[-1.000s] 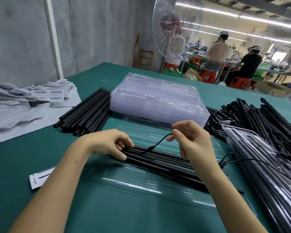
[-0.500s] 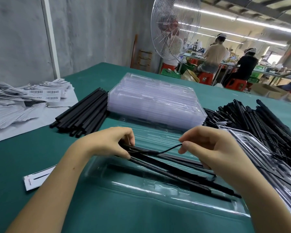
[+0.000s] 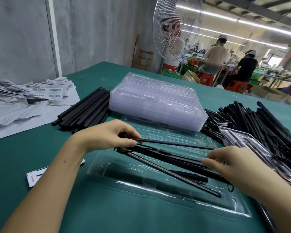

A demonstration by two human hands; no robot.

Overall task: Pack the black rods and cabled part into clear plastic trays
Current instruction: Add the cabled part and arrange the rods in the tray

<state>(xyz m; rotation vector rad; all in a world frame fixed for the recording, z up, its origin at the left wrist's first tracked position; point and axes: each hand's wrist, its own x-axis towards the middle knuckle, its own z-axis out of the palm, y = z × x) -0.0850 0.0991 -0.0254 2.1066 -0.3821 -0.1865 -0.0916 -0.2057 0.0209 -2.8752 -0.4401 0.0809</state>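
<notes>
An open clear plastic tray (image 3: 160, 197) lies on the green table in front of me. My left hand (image 3: 107, 135) pinches the left ends of a few black rods (image 3: 166, 165) and a thin black cable (image 3: 175, 143), lifted above the tray. My right hand (image 3: 225, 163) pinches the rods' other end; the cable runs on past its fingertips. One rod slants down into the tray's right part. The cabled part's inline connector (image 3: 165, 152) shows between my hands.
A stack of clear trays (image 3: 156, 101) stands behind the open one. Loose black rods (image 3: 86, 111) lie to its left, and a heap of cabled rods (image 3: 262, 125) with a packed tray (image 3: 252, 143) is at right. Barcode labels (image 3: 23, 98) pile up far left. A small card (image 3: 35, 175) is under my left forearm.
Both hands have raised the rods and cable off the tray. My right hand has moved right and down, drawing the cable out straight. The rods have fanned apart.
</notes>
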